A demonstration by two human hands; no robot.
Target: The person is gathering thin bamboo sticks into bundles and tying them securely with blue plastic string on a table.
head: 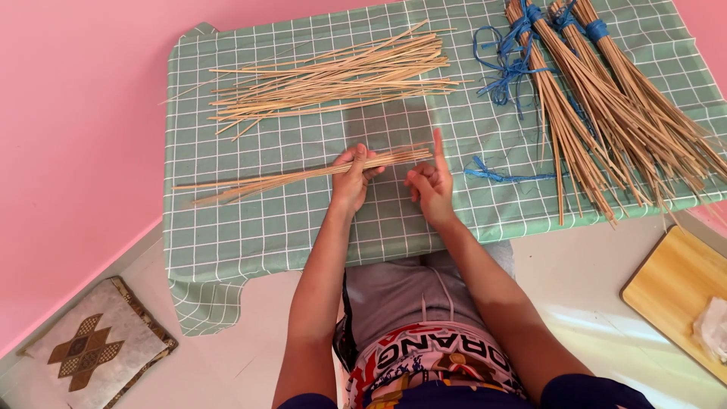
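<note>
A person's lap in grey shorts (413,291) sits nearest the camera, pressed to the near edge of a bench draped in a green checked cloth (265,227). The left hand (353,178) closes around a thin bunch of sticks (303,176) lying near that edge; the right hand (432,185) holds nothing, fingers loosely curled, index finger raised just beside the bunch's end. A loose pile of sticks (333,76) lies toward the far edge, tied bundles (606,113) and blue string (503,64) at the far right corner.
</note>
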